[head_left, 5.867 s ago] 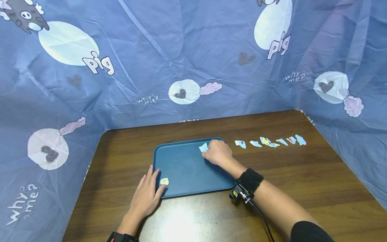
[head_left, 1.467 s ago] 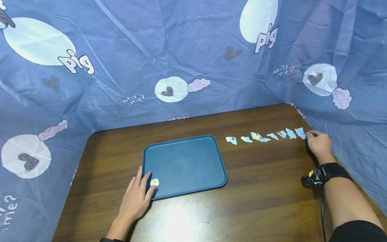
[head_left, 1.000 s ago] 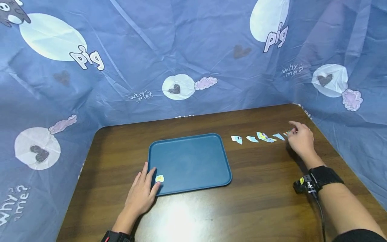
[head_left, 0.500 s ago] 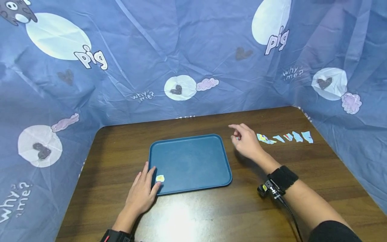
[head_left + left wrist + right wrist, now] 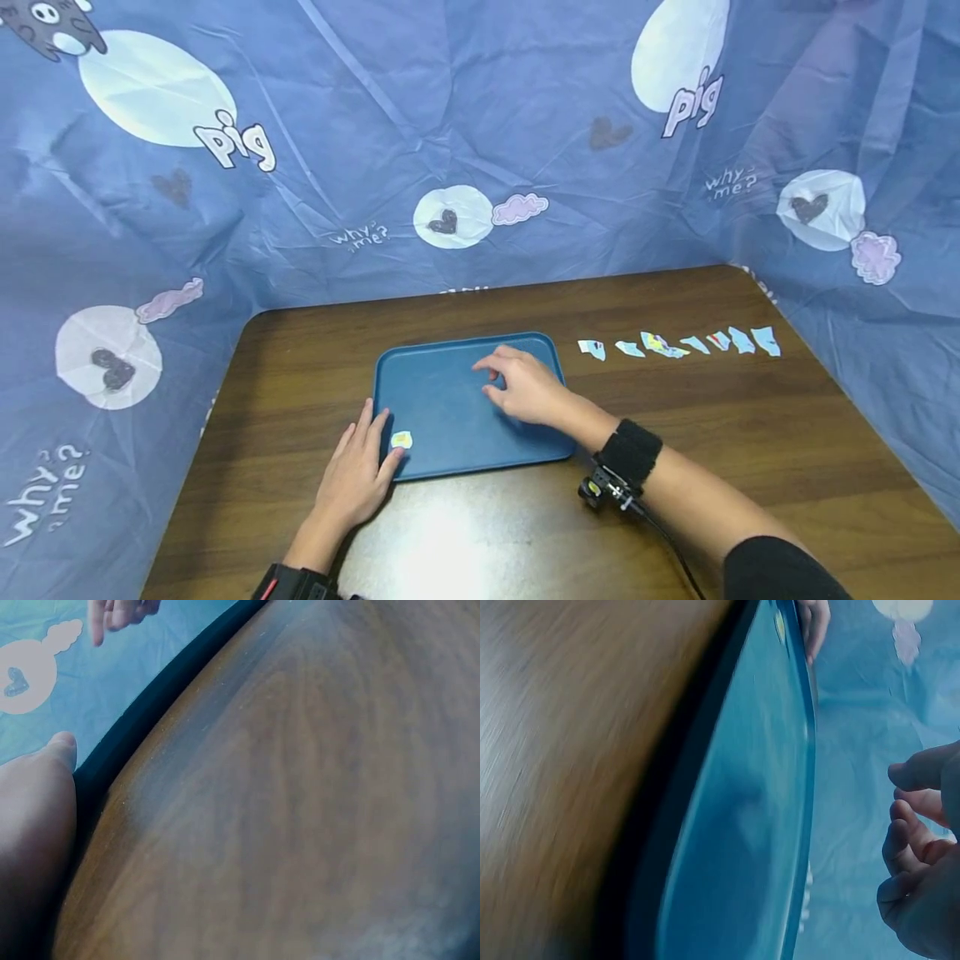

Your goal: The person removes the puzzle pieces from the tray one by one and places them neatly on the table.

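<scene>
A blue tray [image 5: 442,400] lies on the wooden table. Its lower-left corner holds one small white and yellow paper scrap [image 5: 402,439]. My left hand [image 5: 352,483] rests on the tray's left edge with fingers spread and straight, beside that scrap. Over the right part of the tray hovers my right hand [image 5: 525,387], its fingers loosely bent and nothing visible between them. In the right wrist view the right hand [image 5: 926,855] shows a gap between thumb and fingers. The left wrist view catches only the left thumb [image 5: 34,802] near the dark tray side.
Right of the tray, several torn light-blue paper scraps [image 5: 660,344] lie in a row on the table [image 5: 675,433], some with yellow or red print. A blue printed cloth [image 5: 337,167] hangs behind and along both sides. A cable [image 5: 675,562] trails from the right wrist camera.
The right hand lifted a light-blue scrap from the tray, set it at the row's far right end, let go, and came back left over the tray. The left hand stayed at the tray edge.
</scene>
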Tool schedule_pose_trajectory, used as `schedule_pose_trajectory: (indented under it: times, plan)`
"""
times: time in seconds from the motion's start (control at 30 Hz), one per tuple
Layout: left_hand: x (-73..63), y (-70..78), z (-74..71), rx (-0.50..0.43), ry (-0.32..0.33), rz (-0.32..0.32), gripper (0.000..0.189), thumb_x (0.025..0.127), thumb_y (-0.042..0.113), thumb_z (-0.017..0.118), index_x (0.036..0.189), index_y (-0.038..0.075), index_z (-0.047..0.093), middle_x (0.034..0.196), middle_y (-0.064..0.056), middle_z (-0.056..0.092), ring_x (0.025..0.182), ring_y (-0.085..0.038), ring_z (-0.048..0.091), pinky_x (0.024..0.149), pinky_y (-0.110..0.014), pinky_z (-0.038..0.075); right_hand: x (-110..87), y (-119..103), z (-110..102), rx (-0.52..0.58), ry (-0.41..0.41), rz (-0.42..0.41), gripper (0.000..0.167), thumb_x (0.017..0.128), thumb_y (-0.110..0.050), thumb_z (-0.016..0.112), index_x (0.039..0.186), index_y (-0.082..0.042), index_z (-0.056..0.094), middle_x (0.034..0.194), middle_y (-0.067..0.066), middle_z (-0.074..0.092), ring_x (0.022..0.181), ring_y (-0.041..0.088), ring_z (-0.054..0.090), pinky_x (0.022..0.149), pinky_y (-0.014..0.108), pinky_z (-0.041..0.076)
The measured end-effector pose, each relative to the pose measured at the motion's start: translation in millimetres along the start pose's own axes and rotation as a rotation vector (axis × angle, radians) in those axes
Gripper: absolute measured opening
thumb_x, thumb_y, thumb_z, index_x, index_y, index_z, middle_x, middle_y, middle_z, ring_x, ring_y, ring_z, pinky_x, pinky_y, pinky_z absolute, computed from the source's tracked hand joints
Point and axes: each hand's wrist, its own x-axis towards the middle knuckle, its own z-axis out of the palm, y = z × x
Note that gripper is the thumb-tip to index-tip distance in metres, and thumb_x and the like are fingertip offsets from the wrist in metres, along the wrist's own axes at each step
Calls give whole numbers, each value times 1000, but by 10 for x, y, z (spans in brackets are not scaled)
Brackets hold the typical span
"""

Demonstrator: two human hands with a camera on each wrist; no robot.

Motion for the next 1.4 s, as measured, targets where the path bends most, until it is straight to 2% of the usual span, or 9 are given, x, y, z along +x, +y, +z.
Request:
schedule_pose_trajectory:
  times: [0.2,0.33,0.5,0.63,0.83,1.0,1.23,1.4]
  plan:
    - [11,8,12,-2,27,8,65,105,39,50,151,-4,36,162,-28,22,146,-39,33,119,-53,21,105,-223,174,8,-76,-13,34,94,-22,73,125,-11,71,98,-2,60,82,11,56,70,30,49]
    - [24,16,-1,-2,6,-1,66,105,40,49,153,-3,34,162,-28,20,147,-38,32,120,-53,19,166,-344,297,-3,-118,-1,40,93,-30,75,128,-13,70,101,-3,60,86,11,59,70,28,50]
    - [33,26,-23,-8,-27,-19,67,106,39,49,154,-3,30,163,-27,18,149,-36,28,121,-52,16,229,-466,476,-30,-158,14,41,92,-35,75,129,-16,70,100,-4,60,84,7,57,67,24,48]
    - [35,26,-23,0,-17,-15,67,105,38,49,154,-4,30,163,-28,19,148,-37,29,120,-52,18,271,-569,617,-89,-205,16,41,92,-38,75,128,-18,71,103,-3,62,84,8,57,68,25,49]
    - [22,19,-9,-5,1,0,65,106,36,49,154,-4,30,162,-28,19,147,-38,31,120,-52,18,317,-704,832,-217,-310,22,46,91,-46,74,130,-23,69,116,-1,61,100,14,63,76,31,55]
    - [19,17,-1,-11,4,2,65,106,37,49,154,-4,30,163,-28,19,148,-36,30,121,-51,17,350,-766,928,-262,-296,15,40,91,-43,74,126,-24,71,114,-1,62,99,14,63,76,31,55]
    - [4,30,-13,-13,-36,-29,67,107,42,44,155,-2,28,165,-25,15,149,-34,26,122,-50,14,379,-786,962,-257,-283,8,26,89,-38,78,109,-22,74,103,-3,61,88,13,63,66,29,53]
    - [-4,31,-12,-15,-28,-21,67,107,41,46,155,-3,28,164,-26,16,148,-35,29,122,-51,16,378,-794,962,-256,-272,14,23,87,-37,79,103,-22,74,99,-4,59,83,12,62,63,28,52]
